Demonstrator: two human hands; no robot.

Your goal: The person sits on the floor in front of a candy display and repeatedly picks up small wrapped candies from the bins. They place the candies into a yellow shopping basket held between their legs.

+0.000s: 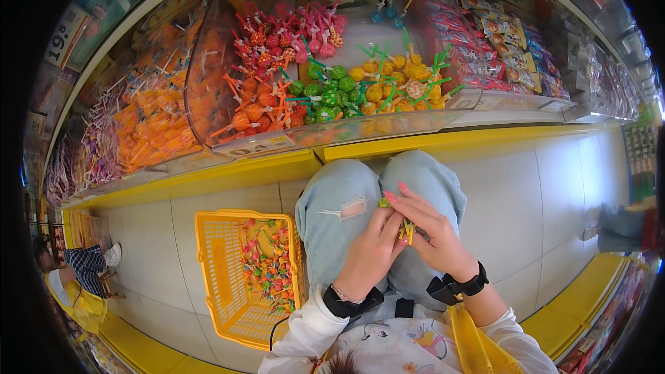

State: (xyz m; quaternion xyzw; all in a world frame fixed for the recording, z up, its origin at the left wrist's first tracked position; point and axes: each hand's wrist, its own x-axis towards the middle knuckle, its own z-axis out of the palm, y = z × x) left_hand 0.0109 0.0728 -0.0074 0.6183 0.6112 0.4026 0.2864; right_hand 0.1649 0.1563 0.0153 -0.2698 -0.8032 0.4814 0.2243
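Both hands meet above my knees around a small bunch of lollipops with yellow sticks, mostly covered by the fingers. My left hand grips it from the left. From the other side, the fingers of my right hand curl over it. A green wrapped candy head peeks out beyond the fingers. Left of my legs, a yellow plastic basket stands on the floor with many loose lollipops inside. Ahead, a clear acrylic bin holds red-pink, orange, green and yellow lollipops.
Several blue lollipops lie at the bin's back. Neighbouring bins hold orange-wrapped sweets and red packets. A yellow shelf edge runs before my knees. One person sits at far left; another person's legs are at right.
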